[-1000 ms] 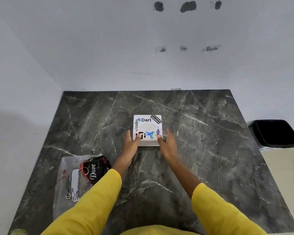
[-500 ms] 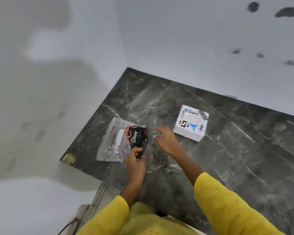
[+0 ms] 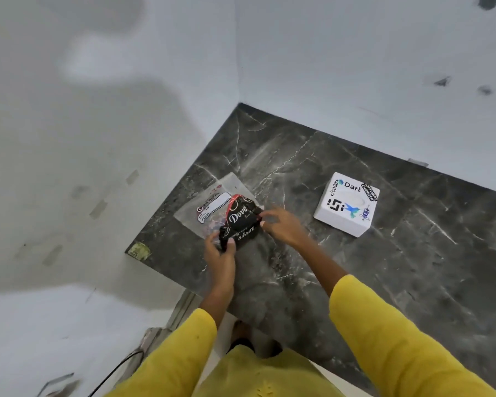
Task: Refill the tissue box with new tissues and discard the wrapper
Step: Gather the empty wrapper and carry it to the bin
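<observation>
A white square tissue box (image 3: 347,204) with stickers on its lid sits on the dark marble counter (image 3: 384,267), untouched. To its left lies a clear plastic wrapper (image 3: 209,206) with a black "Dove" pack (image 3: 239,222) on it. My left hand (image 3: 221,253) pinches the pack's near corner. My right hand (image 3: 284,224) touches the pack's right edge with its fingertips. Both yellow sleeves reach in from below.
White walls meet at the counter's far left corner. A yellowish sticker (image 3: 139,250) marks the counter's near left corner. The counter's front edge runs diagonally under my arms, with pale floor and a dark cable (image 3: 112,373) below left.
Both hands left the tissue box and went left to the Dove pack. The view swung left. My left hand now grips the pack, and my right hand has reached it.
</observation>
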